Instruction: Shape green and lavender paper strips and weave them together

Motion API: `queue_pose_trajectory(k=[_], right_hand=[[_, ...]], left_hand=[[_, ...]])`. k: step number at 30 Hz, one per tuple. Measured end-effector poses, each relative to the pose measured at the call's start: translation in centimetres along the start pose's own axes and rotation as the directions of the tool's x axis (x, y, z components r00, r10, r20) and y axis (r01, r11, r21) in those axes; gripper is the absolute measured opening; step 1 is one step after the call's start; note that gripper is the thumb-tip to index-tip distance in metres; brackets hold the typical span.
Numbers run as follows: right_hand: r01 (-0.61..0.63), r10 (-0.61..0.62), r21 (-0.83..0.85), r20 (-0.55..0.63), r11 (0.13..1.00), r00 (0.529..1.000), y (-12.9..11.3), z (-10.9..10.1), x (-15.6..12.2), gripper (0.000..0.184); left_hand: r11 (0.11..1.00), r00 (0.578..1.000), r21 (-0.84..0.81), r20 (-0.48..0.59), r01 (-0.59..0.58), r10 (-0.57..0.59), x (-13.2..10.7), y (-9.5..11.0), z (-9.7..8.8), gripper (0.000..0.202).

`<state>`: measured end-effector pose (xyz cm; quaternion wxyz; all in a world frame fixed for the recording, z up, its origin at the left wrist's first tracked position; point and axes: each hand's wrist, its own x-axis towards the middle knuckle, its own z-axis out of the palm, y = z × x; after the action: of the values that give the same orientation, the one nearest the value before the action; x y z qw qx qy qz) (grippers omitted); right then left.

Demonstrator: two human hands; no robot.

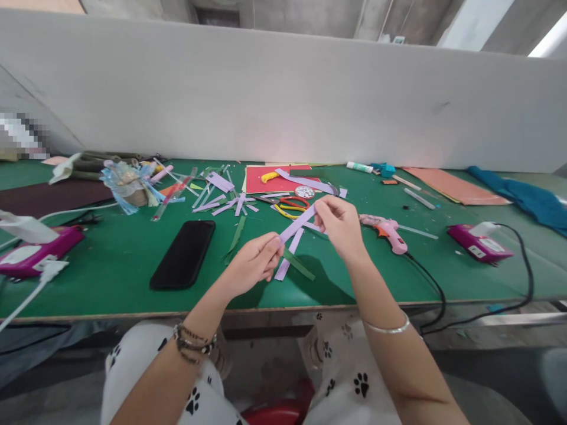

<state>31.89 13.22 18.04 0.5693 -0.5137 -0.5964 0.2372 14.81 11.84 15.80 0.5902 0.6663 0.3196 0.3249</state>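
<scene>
Between my two hands a strip of lilac paper (297,224) is stretched at a slant above the table. My left hand (254,262) pinches its lower end, and my right hand (336,221) grips the upper end between thumb and fingers. Beneath it on the green table lie another lilac strip (289,255) and a green paper strip (302,265). Just beyond are scissors (292,205) with red and yellow handles, partly covered by the held strip. Several cut lilac pieces (220,182) are scattered farther left.
A black phone (183,255) lies left of my hands. To the right rests a pink glue gun (385,230) with its cord trailing off the table edge. Magenta power strips (478,243) sit at both sides. Red paper (257,180) and a yellow cutter (269,176) lie behind.
</scene>
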Motion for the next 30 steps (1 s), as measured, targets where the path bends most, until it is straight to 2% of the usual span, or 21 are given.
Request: queue_pose_trajectory(k=[3, 6, 9, 10, 12, 14, 15, 17, 19, 21, 23, 25, 30], right_hand=[[-0.021, 0.023, 0.018, -0.1, 1.0, 0.995, 1.1, -0.8, 1.0, 0.022], [-0.024, 0.021, -0.023, -0.126, 0.999, 0.992, 1.5, -1.4, 1.4, 0.022], [0.001, -0.004, -0.082, -0.035, 0.997, 0.999, 0.9, -1.9, 1.2, 0.026], [0.03, -0.029, -0.105, 0.019, 0.994, 0.999, 0.6, -1.9, 0.9, 0.027], [0.133, -0.112, -0.143, 0.146, 0.981, 0.983, -0.2, -1.8, 0.4, 0.026], [0.271, -0.223, -0.161, 0.266, 0.949, 0.938, -1.0, -1.4, -0.3, 0.026], [0.338, -0.277, -0.159, 0.313, 0.928, 0.908, -1.3, -1.1, -0.6, 0.026], [0.438, -0.362, -0.142, 0.375, 0.887, 0.854, -2.0, -0.4, -1.2, 0.027], [0.476, -0.396, -0.12, 0.402, 0.871, 0.826, -2.4, 0.2, -1.6, 0.028], [0.462, -0.392, -0.122, 0.372, 0.878, 0.842, -2.6, 0.5, -1.7, 0.03], [0.417, -0.361, -0.139, 0.307, 0.898, 0.88, -2.5, 0.3, -1.5, 0.03], [0.371, -0.327, -0.15, 0.254, 0.916, 0.91, -2.1, 0.0, -1.2, 0.03], [0.28, -0.269, -0.151, 0.085, 0.948, 0.959, -0.9, -1.4, 0.1, 0.026]], left_hand=[[0.987, 1.0, 0.158, 0.019, 0.002, -0.005, -0.2, 0.4, -0.9, 0.03], [0.925, 0.997, 0.379, 0.076, -0.003, -0.028, -0.5, 0.6, -1.9, 0.032], [0.834, 0.987, 0.551, 0.144, -0.021, -0.07, -0.8, 0.8, -3.0, 0.036], [0.811, 0.99, 0.585, 0.13, -0.026, -0.062, -0.8, 0.8, -3.3, 0.036], [0.788, 0.999, 0.614, 0.029, -0.031, 0.017, -0.9, 0.9, -3.6, 0.031], [0.807, 0.988, 0.589, -0.097, -0.039, 0.118, -0.9, 1.0, -3.2, 0.03], [0.829, 0.979, 0.556, -0.126, -0.064, 0.16, -0.9, 1.0, -2.8, 0.032], [0.878, 0.971, 0.458, -0.107, -0.142, 0.213, -0.9, 1.2, -1.7, 0.032], [0.921, 0.975, 0.338, -0.036, -0.195, 0.22, -1.0, 1.4, -0.5, 0.027], [0.961, 0.987, 0.227, 0.012, -0.16, 0.161, -1.0, 1.4, 0.3, 0.026], [0.982, 0.995, 0.165, 0.016, -0.095, 0.094, -0.9, 1.4, 0.7, 0.028], [0.986, 0.999, 0.16, 0.017, -0.053, 0.051, -0.9, 1.3, 0.6, 0.03], [0.975, 0.986, 0.223, 0.161, 0.001, -0.037, -0.9, 1.1, -0.2, 0.034]])
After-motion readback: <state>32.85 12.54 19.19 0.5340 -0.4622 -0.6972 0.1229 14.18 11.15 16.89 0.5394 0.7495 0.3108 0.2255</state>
